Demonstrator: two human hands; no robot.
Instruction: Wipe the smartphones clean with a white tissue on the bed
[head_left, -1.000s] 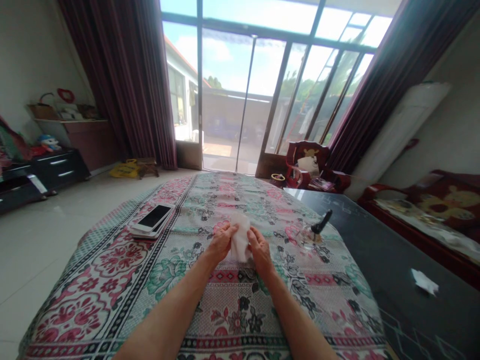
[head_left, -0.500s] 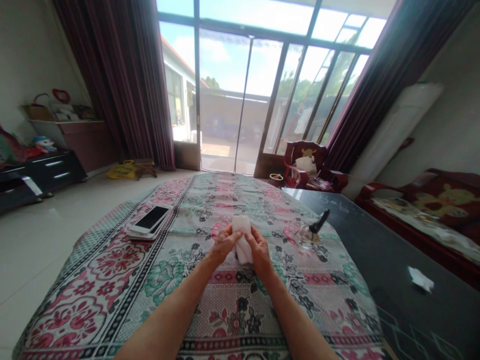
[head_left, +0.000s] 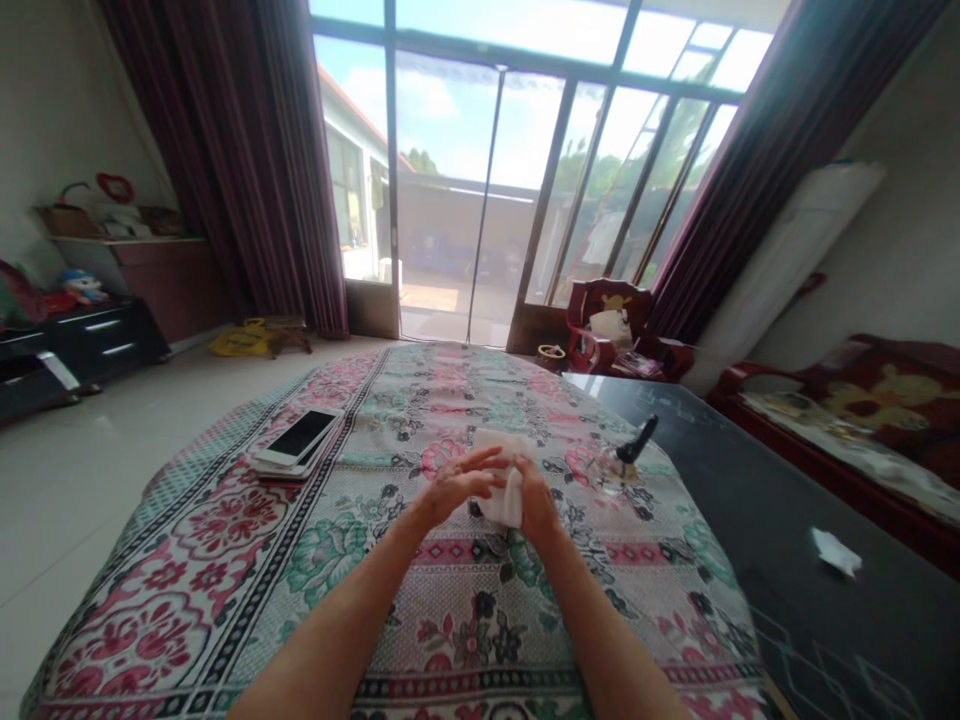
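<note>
My left hand (head_left: pixel 459 484) and my right hand (head_left: pixel 537 498) meet over the flowered cloth (head_left: pixel 375 560) that covers the table. Between them is a white tissue (head_left: pixel 507 497). The right hand grips its right side. The left hand lies across the front of it, with its fingers stretched toward the right hand and pressed on the tissue. A small clear glass bottle with a black cap (head_left: pixel 619 459) lies on the cloth just right of my hands.
Two stacked phones (head_left: pixel 298 442) lie at the cloth's left edge. A dark glass tabletop (head_left: pixel 817 610) extends to the right with a crumpled white scrap (head_left: pixel 835 551) on it. Beyond stand a red chair (head_left: pixel 611 330), a sofa (head_left: pixel 862 420), a dark cabinet (head_left: pixel 82 345) and glass doors.
The tissue was held upright between both hands; now it sits lower and wider, and my left fingers have slid across its front toward the right hand.
</note>
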